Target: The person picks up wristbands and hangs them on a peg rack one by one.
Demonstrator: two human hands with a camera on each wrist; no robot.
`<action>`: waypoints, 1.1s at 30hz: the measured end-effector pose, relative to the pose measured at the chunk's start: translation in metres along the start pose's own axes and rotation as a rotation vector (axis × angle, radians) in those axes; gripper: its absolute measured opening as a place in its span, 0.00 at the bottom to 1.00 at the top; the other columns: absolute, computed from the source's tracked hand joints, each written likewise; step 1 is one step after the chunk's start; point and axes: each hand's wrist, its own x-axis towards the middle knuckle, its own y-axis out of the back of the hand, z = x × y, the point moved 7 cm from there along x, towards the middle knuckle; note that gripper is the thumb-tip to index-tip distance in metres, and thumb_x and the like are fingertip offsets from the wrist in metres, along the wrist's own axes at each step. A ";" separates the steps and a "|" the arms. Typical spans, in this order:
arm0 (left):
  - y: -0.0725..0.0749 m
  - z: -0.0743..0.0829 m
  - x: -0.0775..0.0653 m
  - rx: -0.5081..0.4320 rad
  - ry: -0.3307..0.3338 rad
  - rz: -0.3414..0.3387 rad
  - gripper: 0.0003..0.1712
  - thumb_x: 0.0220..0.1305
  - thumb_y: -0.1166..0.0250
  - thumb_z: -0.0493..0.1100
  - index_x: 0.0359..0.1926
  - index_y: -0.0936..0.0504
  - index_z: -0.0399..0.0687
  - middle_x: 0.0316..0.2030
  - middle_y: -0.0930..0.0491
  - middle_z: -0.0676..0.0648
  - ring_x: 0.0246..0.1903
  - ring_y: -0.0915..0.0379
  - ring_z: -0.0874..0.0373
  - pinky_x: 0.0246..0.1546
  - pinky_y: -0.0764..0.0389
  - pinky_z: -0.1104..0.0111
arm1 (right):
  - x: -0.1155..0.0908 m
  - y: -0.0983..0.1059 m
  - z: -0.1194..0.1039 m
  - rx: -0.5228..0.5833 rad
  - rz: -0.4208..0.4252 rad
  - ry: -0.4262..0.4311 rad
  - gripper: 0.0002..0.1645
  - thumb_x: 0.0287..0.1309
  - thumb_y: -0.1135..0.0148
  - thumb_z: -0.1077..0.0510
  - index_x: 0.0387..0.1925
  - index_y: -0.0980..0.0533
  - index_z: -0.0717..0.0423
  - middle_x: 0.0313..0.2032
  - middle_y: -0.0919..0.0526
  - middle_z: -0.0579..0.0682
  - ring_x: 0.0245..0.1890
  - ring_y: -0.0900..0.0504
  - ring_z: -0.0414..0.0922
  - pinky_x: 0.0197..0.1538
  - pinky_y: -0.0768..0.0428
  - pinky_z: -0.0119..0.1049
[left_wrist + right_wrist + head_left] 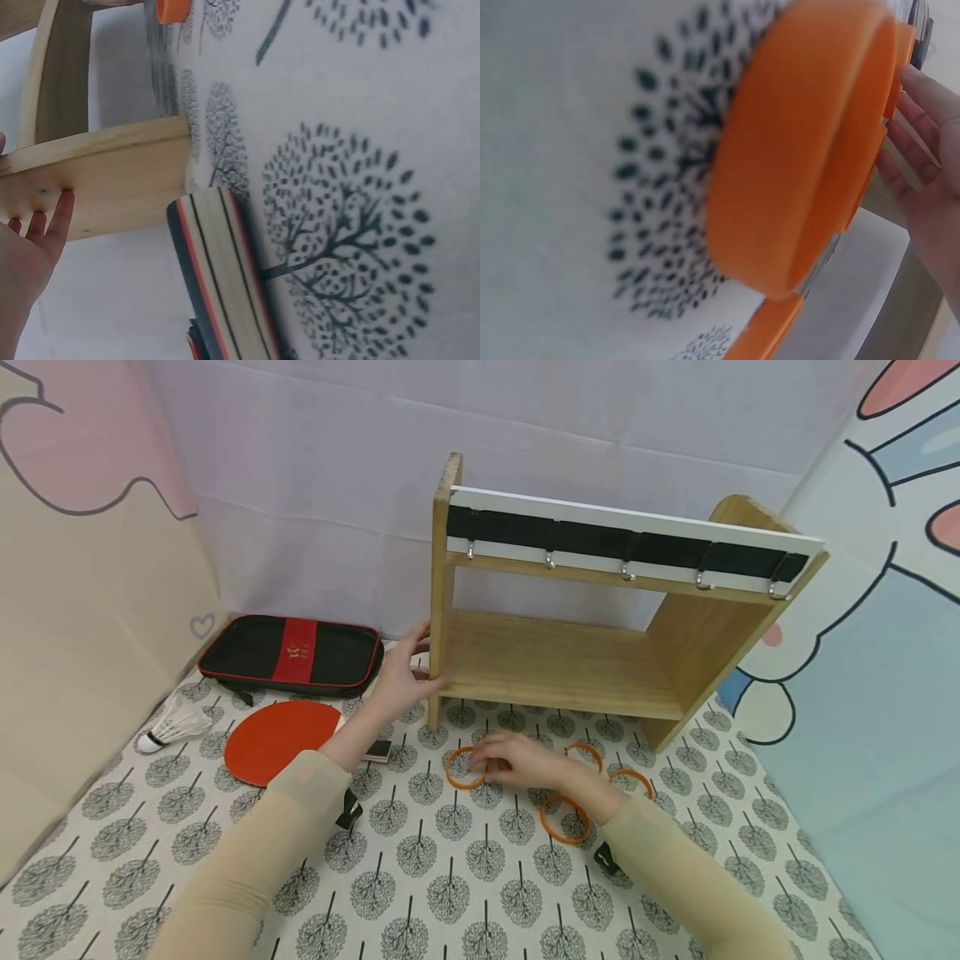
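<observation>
Head view: left hand (397,681) grasps the side panel of the wooden rack (551,664), thumb over its front edge. Right hand (525,760) has fingers and thumb at the right side of an orange ring (461,786) on the patterned cloth (412,893), before the rack; cannot tell whether the pinch is closed.

Left wrist: fingertips against the panel's outer face, near a paddle handle (225,274). Judgement: steady lightly, no sideways push.

Right wrist: a loose ring (795,142) fills the foreground. Advisable: pinch the rim narrowly, lift clear of neighbours.
</observation>
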 end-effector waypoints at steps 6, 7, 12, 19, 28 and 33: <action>-0.004 -0.011 -0.004 -0.033 0.059 -0.021 0.53 0.51 0.27 0.42 0.73 0.49 0.54 0.68 0.42 0.45 0.61 0.36 0.47 0.45 0.16 0.63 | 0.003 -0.002 0.001 -0.002 -0.032 -0.021 0.11 0.55 0.34 0.56 0.41 0.18 0.50 0.51 0.21 0.48 0.56 0.27 0.45 0.64 0.28 0.41; -0.005 -0.012 -0.005 -0.038 0.068 -0.024 0.53 0.51 0.27 0.42 0.73 0.49 0.55 0.68 0.42 0.45 0.60 0.36 0.47 0.45 0.16 0.62 | 0.004 -0.002 0.000 0.001 -0.031 -0.016 0.09 0.54 0.34 0.56 0.39 0.18 0.50 0.50 0.21 0.48 0.56 0.27 0.46 0.64 0.27 0.41; -0.006 -0.015 -0.008 -0.030 0.078 -0.027 0.51 0.51 0.27 0.44 0.72 0.46 0.54 0.66 0.39 0.45 0.57 0.33 0.48 0.44 0.15 0.62 | 0.003 -0.001 -0.001 0.028 0.006 0.025 0.05 0.54 0.34 0.57 0.35 0.18 0.51 0.47 0.18 0.48 0.53 0.25 0.45 0.62 0.26 0.41; -0.005 -0.013 -0.009 0.025 0.062 -0.004 0.47 0.53 0.28 0.42 0.71 0.43 0.51 0.62 0.35 0.43 0.53 0.29 0.47 0.41 0.15 0.65 | 0.000 0.010 -0.002 0.062 0.086 0.037 0.05 0.55 0.35 0.58 0.35 0.18 0.51 0.40 0.16 0.42 0.47 0.25 0.41 0.53 0.22 0.33; -0.006 -0.010 -0.015 0.022 0.065 0.038 0.46 0.55 0.31 0.40 0.72 0.44 0.47 0.63 0.35 0.42 0.54 0.29 0.46 0.43 0.15 0.63 | -0.007 0.013 0.001 0.208 0.058 -0.013 0.05 0.58 0.36 0.58 0.37 0.19 0.51 0.36 0.17 0.40 0.34 0.24 0.34 0.51 0.20 0.35; -0.007 -0.017 -0.014 0.016 0.063 0.051 0.46 0.56 0.31 0.40 0.72 0.44 0.48 0.63 0.34 0.42 0.55 0.29 0.46 0.45 0.16 0.63 | -0.012 0.015 0.004 0.333 0.054 -0.062 0.07 0.58 0.36 0.58 0.39 0.20 0.52 0.34 0.17 0.42 0.30 0.23 0.35 0.33 0.18 0.28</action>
